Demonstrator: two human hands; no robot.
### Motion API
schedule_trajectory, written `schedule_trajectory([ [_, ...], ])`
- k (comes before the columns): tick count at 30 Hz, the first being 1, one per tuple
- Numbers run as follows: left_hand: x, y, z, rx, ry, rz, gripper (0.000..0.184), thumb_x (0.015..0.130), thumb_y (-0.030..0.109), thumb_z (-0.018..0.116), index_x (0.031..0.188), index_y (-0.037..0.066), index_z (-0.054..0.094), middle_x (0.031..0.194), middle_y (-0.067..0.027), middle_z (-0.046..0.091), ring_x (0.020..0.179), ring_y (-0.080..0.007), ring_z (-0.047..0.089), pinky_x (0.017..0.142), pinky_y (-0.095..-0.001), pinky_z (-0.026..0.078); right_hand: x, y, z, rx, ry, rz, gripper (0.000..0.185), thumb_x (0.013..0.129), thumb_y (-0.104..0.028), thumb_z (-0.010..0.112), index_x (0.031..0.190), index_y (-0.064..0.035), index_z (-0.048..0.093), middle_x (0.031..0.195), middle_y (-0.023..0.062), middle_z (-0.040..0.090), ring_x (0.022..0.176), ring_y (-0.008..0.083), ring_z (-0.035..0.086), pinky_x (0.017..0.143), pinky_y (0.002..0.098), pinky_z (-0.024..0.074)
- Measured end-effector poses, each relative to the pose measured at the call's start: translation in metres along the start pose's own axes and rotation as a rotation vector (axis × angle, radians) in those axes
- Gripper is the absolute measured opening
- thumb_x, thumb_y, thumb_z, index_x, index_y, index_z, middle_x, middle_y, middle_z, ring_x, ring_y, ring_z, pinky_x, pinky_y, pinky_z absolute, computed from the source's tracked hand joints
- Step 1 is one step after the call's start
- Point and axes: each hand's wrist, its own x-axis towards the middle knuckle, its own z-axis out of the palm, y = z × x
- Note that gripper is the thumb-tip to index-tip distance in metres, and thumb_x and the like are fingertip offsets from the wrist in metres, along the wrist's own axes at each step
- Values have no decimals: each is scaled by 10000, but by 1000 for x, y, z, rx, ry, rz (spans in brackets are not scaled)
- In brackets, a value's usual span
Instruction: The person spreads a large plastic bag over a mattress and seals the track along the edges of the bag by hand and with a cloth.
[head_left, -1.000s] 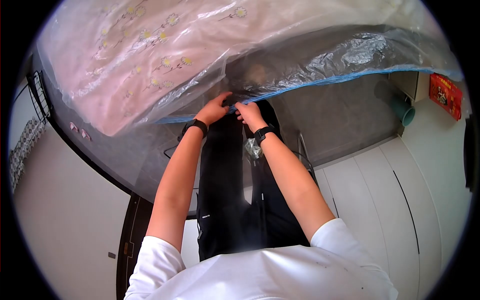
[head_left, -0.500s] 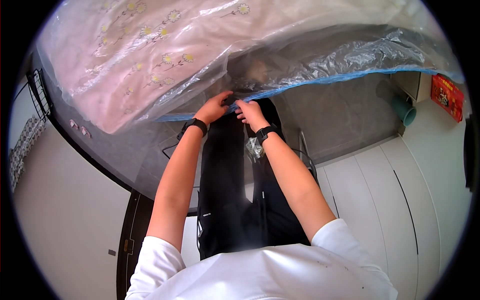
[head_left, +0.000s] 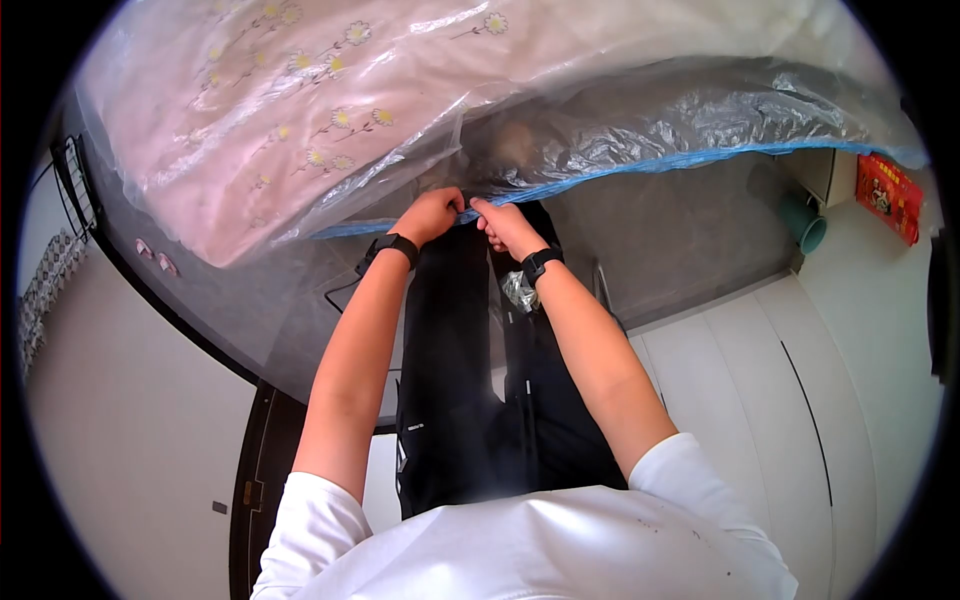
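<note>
A large clear plastic storage bag [head_left: 660, 125] with a blue edge strip [head_left: 600, 175] hangs across the view in front of me. Inside it, toward the upper left, lies a pink quilt [head_left: 230, 150] printed with daisies. My left hand [head_left: 432, 214] is closed on the bag's edge above my thighs, its fingertips partly hidden. Close beside it, my right hand [head_left: 508, 228] pinches the blue strip between thumb and curled fingers. A small crumpled clear wrapper [head_left: 520, 292] shows by my right wrist, over the black trousers [head_left: 450, 350].
A green bin [head_left: 805, 228] and a red printed bag [head_left: 888, 197] are at the right, near white cabinet doors [head_left: 745, 400]. Pink slippers [head_left: 157, 257] lie on the grey floor at left, below a black wire rack [head_left: 78, 185].
The fingers of both hands have curled in from a looser, more spread pose, closing at the blue edge. The bag has shifted slightly down in view.
</note>
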Motion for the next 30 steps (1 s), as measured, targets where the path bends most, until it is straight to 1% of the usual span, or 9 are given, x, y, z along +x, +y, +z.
schedule_trajectory([
  [5, -6, 15, -8, 11, -8, -27, 236, 728, 132, 552, 942, 38, 581, 913, -189, 617, 876, -339, 573, 762, -372, 442, 1, -3, 1, -12, -40, -9, 395, 867, -411, 532, 669, -72, 484, 498, -39, 339, 407, 77, 318, 386, 221, 245],
  [8, -8, 12, -6, 36, 12, 20, 313, 711, 137, 556, 1009, 43, 560, 972, -201, 610, 936, -364, 563, 804, -385, 437, 6, 0, 0, 2, 9, -59, 361, 861, -393, 543, 730, -58, 532, 550, -19, 458, 415, 83, 399, 396, 218, 320],
  [10, -8, 9, 0, 39, 28, 65, 365, 703, 125, 553, 1060, 48, 541, 1003, -207, 604, 964, -375, 555, 823, -389, 432, 16, 6, -4, -20, 31, -60, 332, 859, -378, 551, 755, -63, 540, 568, -17, 477, 431, 79, 414, 408, 217, 337],
  [12, -12, 9, 10, -22, 238, 38, 426, 697, 86, 542, 1121, 63, 497, 1047, -219, 586, 1012, -390, 533, 848, -416, 426, 16, 9, -1, -39, 52, -57, 304, 856, -362, 559, 780, -68, 548, 587, -15, 497, 448, 75, 429, 421, 215, 354],
  [16, -12, 10, 24, -152, 375, 89, 486, 691, 45, 517, 1172, 67, 454, 1089, -231, 566, 1052, -402, 509, 878, -422, 412, 11, 7, 4, 74, 70, -111, 250, 844, -317, 574, 820, -69, 568, 649, 6, 541, 503, 72, 462, 446, 217, 386],
  [19, -16, 16, 25, -248, 382, 32, 482, 690, 14, 497, 1170, 46, 467, 1124, -234, 552, 1092, -394, 496, 916, -395, 397, 9, 9, 6, 107, 96, -114, 262, 841, -310, 574, 807, -51, 576, 662, 23, 554, 514, 82, 475, 447, 222, 392],
  [22, -14, 1, 23, -401, 386, 81, 491, 690, -2, 482, 1180, 28, 477, 1152, -215, 554, 1123, -355, 503, 948, -358, 384, 9, 9, 11, 29, 114, -131, 292, 847, -340, 570, 786, -54, 568, 662, 13, 549, 510, 79, 471, 458, 220, 397],
  [24, -14, -5, 24, -551, 395, 79, 512, 691, -27, 455, 1200, 24, 480, 1193, -185, 548, 1169, -297, 490, 987, -325, 356, 7, 10, 13, -50, 149, -150, 343, 849, -375, 573, 736, -52, 558, 658, 9, 543, 509, 82, 474, 475, 218, 399],
  [30, -14, -19, 26, -651, 356, 107, 492, 729, -42, 430, 1216, 11, 468, 1228, -157, 530, 1206, -262, 460, 1014, -327, 339, 10, 18, 22, 90, 149, -210, 335, 840, -380, 602, 734, -67, 544, 645, 1, 525, 495, 75, 453, 470, 220, 382],
])
